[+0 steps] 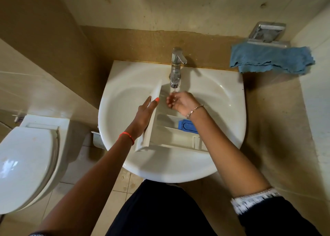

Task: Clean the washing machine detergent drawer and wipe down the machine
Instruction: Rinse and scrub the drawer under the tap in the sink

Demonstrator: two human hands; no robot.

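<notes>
The white detergent drawer [171,137] lies in the white sink [125,85], front panel to the left, with a blue insert [186,126] in a right compartment. My left hand [145,113] grips the drawer's front panel, thumb over its top edge. My right hand [179,101] is over the drawer's far compartment, directly under the chrome tap [175,69], fingers curled and apart, holding nothing that I can see. Water runs thinly from the spout onto that hand.
A blue cloth [271,59] hangs from a metal soap holder [267,33] on the wall at the upper right. A white toilet [26,160] with its lid down stands at the left. Tiled walls close in on both sides.
</notes>
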